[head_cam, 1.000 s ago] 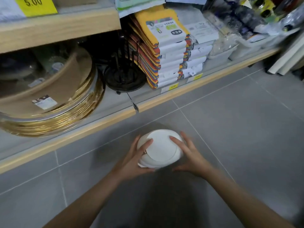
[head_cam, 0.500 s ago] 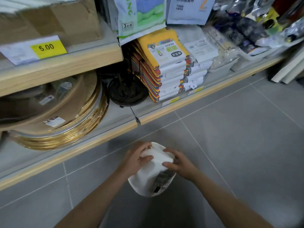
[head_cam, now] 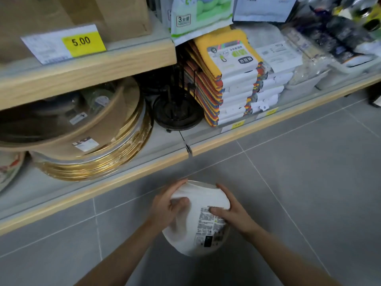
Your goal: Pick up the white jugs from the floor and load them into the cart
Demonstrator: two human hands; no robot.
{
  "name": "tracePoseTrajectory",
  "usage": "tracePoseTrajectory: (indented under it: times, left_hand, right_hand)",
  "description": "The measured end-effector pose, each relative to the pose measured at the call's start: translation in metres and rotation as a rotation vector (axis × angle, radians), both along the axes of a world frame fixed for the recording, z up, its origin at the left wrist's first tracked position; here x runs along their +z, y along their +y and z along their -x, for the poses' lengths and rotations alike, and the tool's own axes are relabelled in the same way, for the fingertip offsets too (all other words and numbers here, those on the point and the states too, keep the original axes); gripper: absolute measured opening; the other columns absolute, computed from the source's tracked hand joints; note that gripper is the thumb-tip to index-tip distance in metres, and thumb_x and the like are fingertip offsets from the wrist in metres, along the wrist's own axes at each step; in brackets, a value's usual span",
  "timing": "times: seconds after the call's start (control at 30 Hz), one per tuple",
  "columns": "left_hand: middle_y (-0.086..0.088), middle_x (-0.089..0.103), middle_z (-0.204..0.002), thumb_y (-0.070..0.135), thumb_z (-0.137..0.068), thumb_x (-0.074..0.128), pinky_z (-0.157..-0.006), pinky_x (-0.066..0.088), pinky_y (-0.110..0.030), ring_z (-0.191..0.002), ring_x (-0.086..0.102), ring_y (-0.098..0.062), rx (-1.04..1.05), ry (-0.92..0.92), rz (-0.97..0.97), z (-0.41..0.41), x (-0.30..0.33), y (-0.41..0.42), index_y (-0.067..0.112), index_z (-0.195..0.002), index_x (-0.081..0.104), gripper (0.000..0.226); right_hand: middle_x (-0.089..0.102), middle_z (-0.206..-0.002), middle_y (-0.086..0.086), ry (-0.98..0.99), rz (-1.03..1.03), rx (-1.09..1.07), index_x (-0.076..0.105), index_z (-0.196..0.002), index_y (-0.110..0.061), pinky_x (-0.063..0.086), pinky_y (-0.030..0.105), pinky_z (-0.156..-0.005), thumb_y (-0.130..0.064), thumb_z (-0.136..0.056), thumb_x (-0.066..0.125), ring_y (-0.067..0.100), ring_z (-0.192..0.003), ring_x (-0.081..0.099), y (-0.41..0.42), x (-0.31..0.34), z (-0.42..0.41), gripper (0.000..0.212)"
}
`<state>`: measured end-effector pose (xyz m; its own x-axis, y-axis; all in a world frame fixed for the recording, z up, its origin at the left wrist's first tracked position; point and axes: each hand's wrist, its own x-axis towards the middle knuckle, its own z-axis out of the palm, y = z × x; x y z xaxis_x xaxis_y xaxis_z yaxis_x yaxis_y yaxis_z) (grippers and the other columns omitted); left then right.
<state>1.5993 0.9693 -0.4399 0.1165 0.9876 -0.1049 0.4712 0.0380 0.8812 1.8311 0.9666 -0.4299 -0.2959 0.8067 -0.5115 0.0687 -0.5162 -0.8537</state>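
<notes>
A white jug (head_cam: 191,228) with a printed label on its side is held above the grey floor, tipped so its base faces me. My left hand (head_cam: 168,205) grips its left side with the thumb across the front. My right hand (head_cam: 231,211) grips its right side, thumb pressed on the label. The jug's top and handle are hidden behind my hands. No cart is in view.
A low wooden shelf (head_cam: 144,166) runs across just beyond the jug, holding round gold-edged boards (head_cam: 92,157), a black metal stand (head_cam: 177,112) and stacked cloth packs (head_cam: 237,83). Grey floor tiles (head_cam: 309,182) spread to the right.
The jug stood on the floor with both hands around its top; now both hands have lifted it and tipped its base toward me. The view has risen.
</notes>
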Motion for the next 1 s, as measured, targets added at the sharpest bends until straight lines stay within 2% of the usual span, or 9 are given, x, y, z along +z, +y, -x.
tracePoseTrajectory:
  times: [0.1,0.2,0.33,0.5,0.6,0.73,0.83,0.9,1.0]
  left_hand:
    - [0.031,0.055,-0.11,0.06,-0.076,0.047,-0.078,0.043,-0.014,-0.091,0.056,0.008,0.041,-0.026,0.004,-0.006,0.045,0.007,0.054,-0.119,0.044,0.044]
    - [0.017,0.061,-0.102,0.057,-0.077,0.049,-0.065,0.044,-0.021,-0.064,0.05,-0.006,0.092,-0.091,0.048,-0.012,0.115,0.011,0.056,-0.118,0.043,0.042]
    - [0.013,0.055,-0.118,0.029,-0.089,0.057,-0.077,0.037,-0.001,-0.095,0.054,-0.001,0.162,-0.102,0.065,-0.011,0.232,0.013,0.043,-0.12,0.048,0.035]
    - [-0.001,0.06,-0.116,0.037,-0.085,0.048,-0.074,0.037,-0.001,-0.099,0.059,-0.019,0.251,-0.095,0.061,0.008,0.384,0.004,0.035,-0.126,0.05,0.041]
    - [0.0,0.061,-0.117,0.045,-0.085,0.05,-0.083,0.044,-0.015,-0.106,0.059,-0.018,0.378,-0.145,0.035,0.025,0.475,-0.018,0.05,-0.117,0.046,0.032]
    - [0.008,0.064,-0.112,0.058,-0.08,0.051,-0.089,0.05,-0.034,-0.105,0.06,-0.015,0.527,-0.194,0.026,0.047,0.583,-0.054,0.061,-0.108,0.049,0.028]
    - [0.012,0.058,-0.111,0.037,-0.091,0.058,-0.09,0.043,-0.025,-0.108,0.056,-0.013,0.6,-0.197,0.022,0.055,0.639,-0.088,0.055,-0.108,0.05,0.026]
    - [0.012,0.057,-0.12,0.047,-0.086,0.058,-0.092,0.042,-0.023,-0.114,0.054,-0.011,0.669,-0.224,0.01,0.061,0.656,-0.114,0.053,-0.111,0.051,0.026]
    - [0.012,0.056,-0.128,0.05,-0.085,0.057,-0.087,0.046,-0.015,-0.118,0.054,-0.011,0.756,-0.276,-0.025,0.074,0.673,-0.156,0.044,-0.117,0.056,0.033]
  right_hand:
    - [0.058,-0.122,-0.002,0.003,0.002,-0.029,0.044,-0.127,-0.035,0.055,0.027,-0.081,-0.034,-0.052,0.083,0.014,-0.104,0.064,0.011,0.051,-0.002,0.085]
    - [0.062,-0.113,-0.005,-0.021,0.005,-0.054,0.047,-0.126,-0.033,0.055,0.023,-0.071,-0.022,-0.058,0.08,0.006,-0.092,0.068,0.024,0.123,-0.006,0.076]
    - [0.065,-0.114,-0.001,-0.023,0.015,-0.037,0.048,-0.129,-0.031,0.055,0.024,-0.073,-0.022,-0.056,0.088,0.009,-0.093,0.068,0.036,0.24,-0.002,0.084]
    - [0.065,-0.11,0.004,-0.03,-0.041,-0.023,0.047,-0.133,-0.016,0.052,0.014,-0.065,-0.003,-0.072,0.078,0.004,-0.084,0.068,0.038,0.393,0.028,0.07]
    - [0.063,-0.104,0.0,-0.01,-0.058,-0.024,0.048,-0.128,-0.015,0.051,0.013,-0.059,0.005,-0.08,0.067,-0.001,-0.074,0.067,0.03,0.487,0.052,0.056]
    - [0.06,-0.123,0.009,-0.038,-0.113,0.064,0.054,-0.127,-0.023,0.058,0.023,-0.073,-0.008,-0.08,0.072,0.021,-0.106,0.064,0.007,0.594,0.083,0.052]
    - [0.064,-0.113,0.001,-0.062,-0.153,0.155,0.055,-0.117,-0.031,0.055,0.019,-0.07,-0.012,-0.082,0.071,0.012,-0.095,0.065,-0.012,0.653,0.098,0.043]
    - [0.06,-0.1,-0.012,-0.057,-0.148,0.229,0.051,-0.123,-0.027,0.05,0.01,-0.057,-0.01,-0.084,0.069,-0.004,-0.077,0.062,-0.023,0.676,0.108,0.046]
    - [0.06,-0.107,-0.008,-0.072,-0.189,0.379,0.046,-0.133,-0.028,0.046,0.006,-0.054,-0.02,-0.083,0.07,-0.005,-0.077,0.063,-0.04,0.698,0.131,0.056]
